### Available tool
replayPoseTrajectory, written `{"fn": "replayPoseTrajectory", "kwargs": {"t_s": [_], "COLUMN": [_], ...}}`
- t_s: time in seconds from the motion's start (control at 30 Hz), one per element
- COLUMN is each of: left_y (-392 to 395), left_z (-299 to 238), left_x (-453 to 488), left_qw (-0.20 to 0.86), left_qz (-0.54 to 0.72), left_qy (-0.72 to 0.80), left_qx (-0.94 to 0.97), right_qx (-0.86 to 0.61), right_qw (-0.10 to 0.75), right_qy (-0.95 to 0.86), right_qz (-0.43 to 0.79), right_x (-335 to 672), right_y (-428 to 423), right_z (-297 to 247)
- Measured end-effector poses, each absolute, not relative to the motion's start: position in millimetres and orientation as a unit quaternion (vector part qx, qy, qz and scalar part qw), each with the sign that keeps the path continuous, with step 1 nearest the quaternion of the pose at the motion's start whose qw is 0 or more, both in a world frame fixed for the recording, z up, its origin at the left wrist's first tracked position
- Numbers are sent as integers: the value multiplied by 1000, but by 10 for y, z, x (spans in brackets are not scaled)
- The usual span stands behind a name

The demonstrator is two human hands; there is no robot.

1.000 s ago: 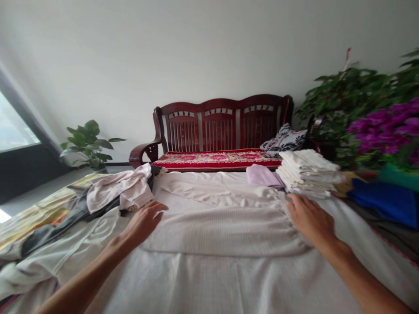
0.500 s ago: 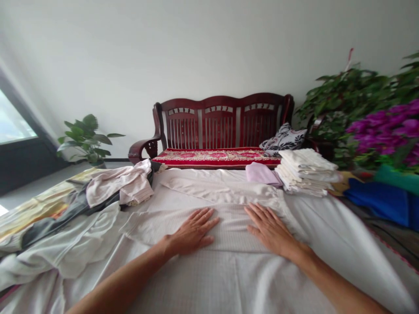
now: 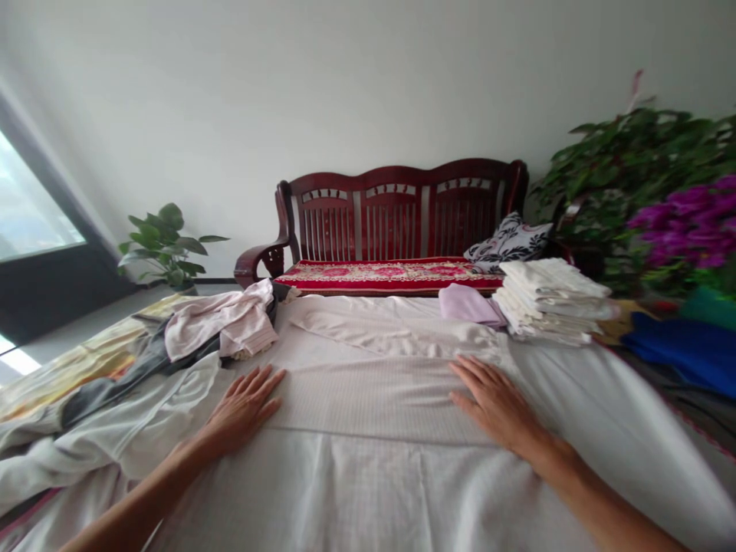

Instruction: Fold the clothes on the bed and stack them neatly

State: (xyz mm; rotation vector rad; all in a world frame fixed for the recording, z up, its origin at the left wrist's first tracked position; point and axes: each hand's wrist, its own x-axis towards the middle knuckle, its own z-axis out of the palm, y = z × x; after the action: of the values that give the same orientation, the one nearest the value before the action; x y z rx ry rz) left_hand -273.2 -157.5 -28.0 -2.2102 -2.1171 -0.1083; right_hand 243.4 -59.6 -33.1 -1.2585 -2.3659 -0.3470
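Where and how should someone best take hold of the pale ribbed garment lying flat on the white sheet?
Probably its long near edge, pinched toward both ends from the near side: the pale ribbed garment lies flat on the white sheet, leaving that edge exposed. The left hand and right hand rest toward its ends.

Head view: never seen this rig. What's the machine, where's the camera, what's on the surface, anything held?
There is no machine: a person works bare-handed. One camera worn on the head takes every picture, looking forward and down. The left hand and right hand lie palm down, near opposite ends of a pale ribbed garment on a white sheet. Neither grips anything. To the left is a heap of loose clothes; far right, a folded lilac cloth beside a stack of folded white cloths.
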Motion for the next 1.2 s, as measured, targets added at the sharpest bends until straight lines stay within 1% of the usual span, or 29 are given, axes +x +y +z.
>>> {"fn": "replayPoseTrajectory", "kwargs": {"t_s": [0.1,0.17,0.27,0.4,0.53,0.77,0.87,0.97,1.1,1.2], "left_y": [-1418,-1282,-1093,-869,-594,-229,-230,-283,-344,-368], "left_z": [-222,-158,-45,84,95,-31,-16,43,96,33], "left_x": [-2555,-2319,-1827,-1087,-534,-198,-169,-139,-88,-54], "left_qw": [53,49,14,-59,-92,-70,-53,-42,-35,-30], "left_qz": [-74,-120,-194,-237,-220,-162,-159,-144,-119,-114], "left_qy": [-719,-698,-619,-539,-474,-430,-442,-474,-507,-530], "left_qx": [-689,-704,-761,-806,-848,-885,-881,-867,-853,-839], "right_qx": [-436,-418,-397,-387,-385,-371,-349,-328,-325,-324], "right_qw": [260,257,204,134,121,113,105,79,59,55], "right_qy": [-859,-871,-890,-903,-905,-912,-914,-917,-915,-914], "right_qz": [-64,2,88,130,134,134,176,214,232,239], "right_x": [2390,2343,2262,2189,2157,2159,2186,2214,2227,2220], "right_y": [-738,-859,-1013,-1095,-1093,-1108,-1126,-1143,-1154,-1163], "right_z": [-120,15,145,184,169,217,267,298,310,310]}}
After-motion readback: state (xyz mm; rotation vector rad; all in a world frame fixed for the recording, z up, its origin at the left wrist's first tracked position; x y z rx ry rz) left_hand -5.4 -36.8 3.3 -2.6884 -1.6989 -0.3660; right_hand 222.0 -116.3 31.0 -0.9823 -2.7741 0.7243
